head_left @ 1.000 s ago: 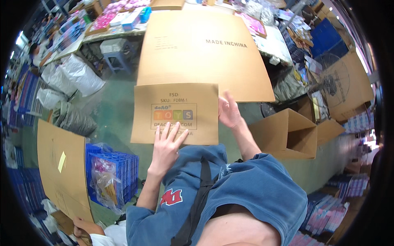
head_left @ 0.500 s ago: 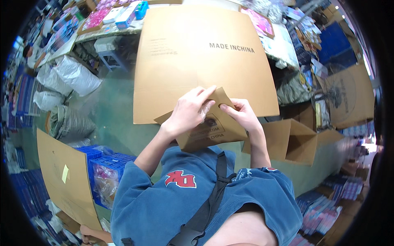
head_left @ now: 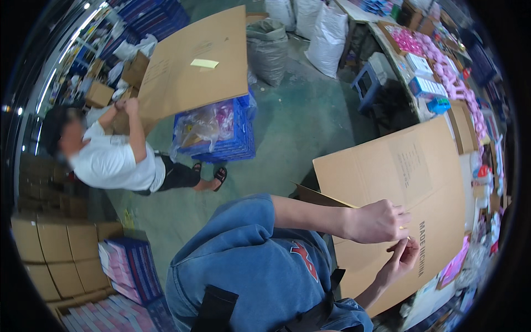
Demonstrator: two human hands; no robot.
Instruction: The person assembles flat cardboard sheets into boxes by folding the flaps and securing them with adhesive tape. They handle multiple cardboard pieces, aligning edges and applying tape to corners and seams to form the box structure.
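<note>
- The worktop (head_left: 354, 10) runs along the right, carrying pink goods (head_left: 406, 41).
- A large cardboard sheet (head_left: 381, 177) overlaps it, behind both hands.
- A small cardboard piece (head_left: 316, 197) shows beside the left forearm (head_left: 307, 214), mostly hidden.
- Left hand (head_left: 376, 222): grip curled; cannot tell on what.
- Right hand (head_left: 399, 263): just beside, fingertips bunched, contents unclear.

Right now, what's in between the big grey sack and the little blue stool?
In the head view, a white sack stands between the grey sack and the blue stool, with green floor showing on either side of it.
</note>
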